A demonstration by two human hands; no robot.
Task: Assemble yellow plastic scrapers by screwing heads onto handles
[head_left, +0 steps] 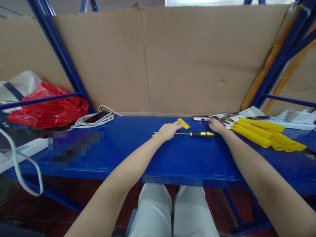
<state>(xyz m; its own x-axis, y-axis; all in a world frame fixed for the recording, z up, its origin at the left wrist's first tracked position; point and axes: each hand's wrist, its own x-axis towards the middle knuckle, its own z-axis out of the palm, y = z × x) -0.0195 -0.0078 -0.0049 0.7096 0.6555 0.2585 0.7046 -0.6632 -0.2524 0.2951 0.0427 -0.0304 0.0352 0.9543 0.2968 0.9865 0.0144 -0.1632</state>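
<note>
My left hand (pixel 169 131) reaches over the blue tabletop, fingers on a small flat yellow piece (pixel 183 123) with a greyish face; its exact kind is unclear. Under that hand passes the thin shaft of a screwdriver (pixel 202 134), whose black and yellow handle points right. My right hand (pixel 216 125) is at the back right of the screwdriver, its fingers drawn together; whatever they pinch is too small to name. Tiny bright bits (pixel 201 123) lie by its fingertips, close to a flat black-and-white packet (pixel 200 118).
Yellow tubes (pixel 259 135) and more packets (pixel 229 117) lie right of my right hand. At left are a phone (pixel 97 117) in a coiled white cable (pixel 81 122), a red plastic bag (pixel 49 107) and a blurred-out patch. A cardboard wall (pixel 192 59) rises behind the blue table (pixel 133 151).
</note>
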